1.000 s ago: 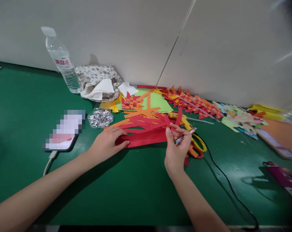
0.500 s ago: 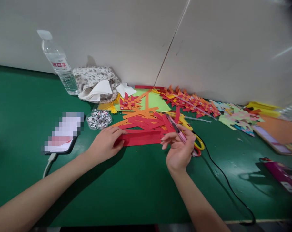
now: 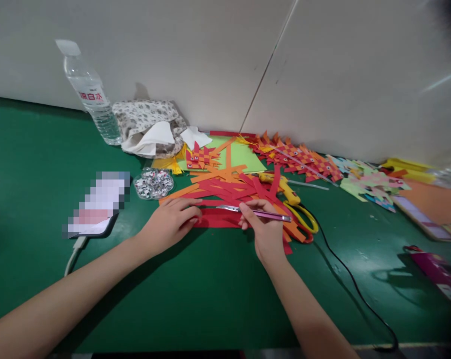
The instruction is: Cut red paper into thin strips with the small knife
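A folded piece of red paper (image 3: 220,220) lies near the middle of the green table, in front of a heap of red and orange paper strips (image 3: 228,187). At its left end my left hand (image 3: 169,224) grips it with curled fingers and thumb. My right hand (image 3: 266,234) is closed around a pink utility knife (image 3: 270,215), its blade out and pointing left above the paper's upper edge. Whether the blade touches the paper I cannot tell. The far fingertips of my right hand are partly hidden behind the paper's right end and the knife.
A yellow glue gun (image 3: 288,192) and yellow-handled scissors (image 3: 307,219) lie to the right, with a black cable (image 3: 345,269). Left are a phone (image 3: 101,204), googly eyes in a clear box (image 3: 153,183) and a water bottle (image 3: 90,94). Woven paper fish (image 3: 296,158) line the wall.
My right hand has turned and moved slightly left, swinging the utility knife from a steep slant to nearly level over the red paper. My left hand stays at the paper's left end.
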`<state>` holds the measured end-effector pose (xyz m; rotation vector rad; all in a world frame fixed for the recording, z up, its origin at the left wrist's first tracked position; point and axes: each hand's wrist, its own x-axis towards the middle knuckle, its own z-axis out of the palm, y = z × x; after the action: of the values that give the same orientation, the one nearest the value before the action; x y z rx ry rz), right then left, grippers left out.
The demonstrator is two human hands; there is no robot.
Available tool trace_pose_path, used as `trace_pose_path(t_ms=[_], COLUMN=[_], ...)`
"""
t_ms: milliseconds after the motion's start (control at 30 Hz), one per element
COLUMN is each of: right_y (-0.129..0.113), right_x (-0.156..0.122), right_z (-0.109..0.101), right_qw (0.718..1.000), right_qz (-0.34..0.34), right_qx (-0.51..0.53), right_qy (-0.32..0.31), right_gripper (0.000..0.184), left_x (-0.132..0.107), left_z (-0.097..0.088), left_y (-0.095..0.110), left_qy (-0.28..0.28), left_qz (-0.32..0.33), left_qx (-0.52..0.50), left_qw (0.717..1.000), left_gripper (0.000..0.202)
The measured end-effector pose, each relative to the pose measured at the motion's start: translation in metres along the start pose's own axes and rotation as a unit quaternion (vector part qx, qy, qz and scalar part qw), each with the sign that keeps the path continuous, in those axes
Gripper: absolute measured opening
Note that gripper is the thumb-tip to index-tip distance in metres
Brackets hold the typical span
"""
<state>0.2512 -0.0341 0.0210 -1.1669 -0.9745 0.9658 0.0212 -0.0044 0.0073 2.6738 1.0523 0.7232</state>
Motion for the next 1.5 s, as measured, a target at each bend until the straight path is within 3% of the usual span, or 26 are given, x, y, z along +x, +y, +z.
trace_pose_path(t_ms=[267,467,633,833,967,1167,1367,1500], right_y=[0.001,0.0,0.001,-0.001,-0.003,-0.002,0.002,0.004], right_x=[0.0,0.002,0.005,0.009,0.009,0.007,0.004,0.005], right_z=[0.0,0.001,0.002,-0.004,-0.004,-0.006,0.0,0.005], right_qw=[0.998,0.99,0.99,0.988,0.985,0.985,0.987,0.993], right_qz=[0.045,0.074,0.066,0.091,0.096,0.095,0.104,0.079], right_qx=[0.005,0.061,0.098,0.108,0.131,0.117,0.071,0.055], right_qy=[-0.051,-0.102,-0.078,-0.056,-0.057,-0.083,-0.103,-0.075], right_gripper=[0.022,0.023,0.024,0.032,0.029,0.035,0.029,0.027], left_x=[-0.003,-0.005,-0.002,-0.002,-0.002,-0.003,-0.002,-0.001], left_z=[0.002,0.002,0.0,0.005,0.006,0.001,-0.001,0.0], left_y=[-0.007,-0.008,-0.008,-0.009,-0.011,-0.009,-0.009,-0.009], left_qy=[-0.009,-0.025,-0.047,-0.027,-0.061,-0.068,-0.066,-0.07], left_qz=[-0.012,-0.067,-0.115,-0.164,-0.179,-0.168,-0.041,-0.014], left_qx=[-0.013,-0.085,-0.136,-0.178,-0.207,-0.192,-0.128,-0.117], left_qw=[1.0,0.994,0.983,0.97,0.96,0.965,0.989,0.991], left_gripper=[0.014,0.012,0.015,0.038,0.037,0.042,0.036,0.038])
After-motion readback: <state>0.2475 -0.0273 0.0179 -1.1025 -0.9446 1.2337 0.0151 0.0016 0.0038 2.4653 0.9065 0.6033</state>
